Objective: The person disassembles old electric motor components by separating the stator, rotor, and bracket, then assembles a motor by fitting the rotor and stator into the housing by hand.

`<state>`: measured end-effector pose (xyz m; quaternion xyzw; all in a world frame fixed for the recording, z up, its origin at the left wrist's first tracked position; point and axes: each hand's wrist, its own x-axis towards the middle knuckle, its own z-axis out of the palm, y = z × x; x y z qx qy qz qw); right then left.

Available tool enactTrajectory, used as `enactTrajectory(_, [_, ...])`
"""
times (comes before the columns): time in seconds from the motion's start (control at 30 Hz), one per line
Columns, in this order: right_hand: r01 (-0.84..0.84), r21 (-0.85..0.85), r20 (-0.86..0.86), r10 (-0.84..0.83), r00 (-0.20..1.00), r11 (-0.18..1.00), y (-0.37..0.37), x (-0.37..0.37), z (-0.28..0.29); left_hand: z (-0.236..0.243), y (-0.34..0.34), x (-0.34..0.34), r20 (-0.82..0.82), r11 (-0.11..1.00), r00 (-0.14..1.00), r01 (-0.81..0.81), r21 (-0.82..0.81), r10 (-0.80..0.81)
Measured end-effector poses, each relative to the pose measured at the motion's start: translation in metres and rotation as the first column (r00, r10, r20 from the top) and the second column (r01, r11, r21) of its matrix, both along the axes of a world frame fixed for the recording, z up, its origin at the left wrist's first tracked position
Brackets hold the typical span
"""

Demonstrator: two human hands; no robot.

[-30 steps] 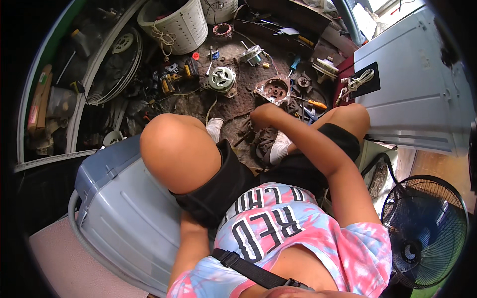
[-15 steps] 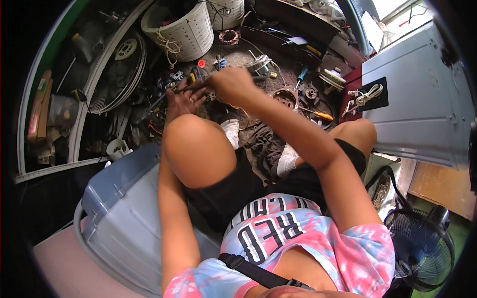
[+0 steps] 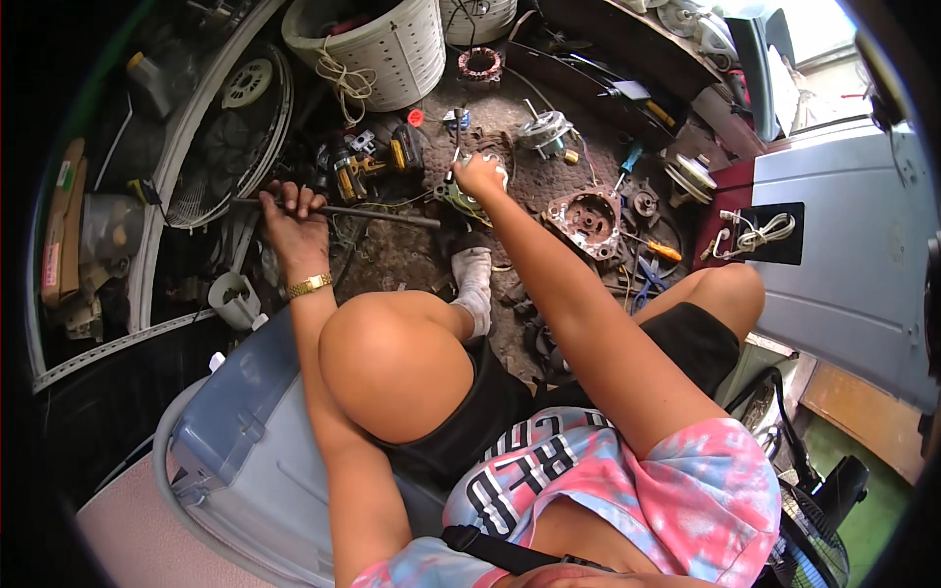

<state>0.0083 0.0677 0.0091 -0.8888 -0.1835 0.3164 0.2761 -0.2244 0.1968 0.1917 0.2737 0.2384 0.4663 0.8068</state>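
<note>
My left hand (image 3: 295, 223), with a gold watch at its wrist, grips a long dark metal rod (image 3: 387, 214) that lies crosswise above my left knee. Further forward, my right hand (image 3: 480, 178) has closed on a slim metal tool (image 3: 457, 149) over a round motor part (image 3: 461, 201), which it partly covers. A yellow-and-black power drill (image 3: 350, 178) lies between the hands. To the right are another motor (image 3: 545, 131), a rusty motor housing (image 3: 588, 220), an orange-handled screwdriver (image 3: 665, 249) and blue-handled pliers (image 3: 649, 284).
White perforated drums (image 3: 377, 64) and a copper-wound stator (image 3: 479, 65) stand at the back. Shelving with fan cages (image 3: 235, 137) lines the left, beside a grey tub (image 3: 255, 431). A grey metal panel (image 3: 843, 274) and a black fan (image 3: 804, 529) are at the right.
Both hands came up to the rod. Since then my left hand has moved left holding it, and my right hand has left it and moved forward to the slim tool.
</note>
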Motion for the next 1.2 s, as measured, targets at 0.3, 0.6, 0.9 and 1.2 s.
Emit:
enactTrajectory(0.3, [-0.300, 0.196, 0.209, 0.259, 0.943, 0.934, -0.053, -0.012, -0.029, -0.017, -0.006, -0.004, -0.103, 0.993, 0.995, -0.027, -0.117, 0.014])
enactTrajectory(0.6, [-0.356, 0.569, 0.288, 0.225, 0.931, 0.741, -0.157, 0.003, -0.066, 0.028, -0.004, -0.032, -0.249, 0.999, 0.968, -0.017, -0.048, 0.005])
enactTrajectory(0.9, [-0.215, 0.650, 0.164, 0.141, 0.976, 0.729, -0.199, 0.031, -0.082, 0.158, -0.046, -0.028, -0.444, 0.988, 0.896, 0.055, 0.146, 0.016])
enactTrajectory(1.2, [-0.176, 0.650, 0.031, 0.205, 0.978, 0.739, -0.210, 0.038, -0.091, 0.092, -0.075, 0.141, -0.820, 0.793, 0.526, 0.587, 0.160, -0.224])
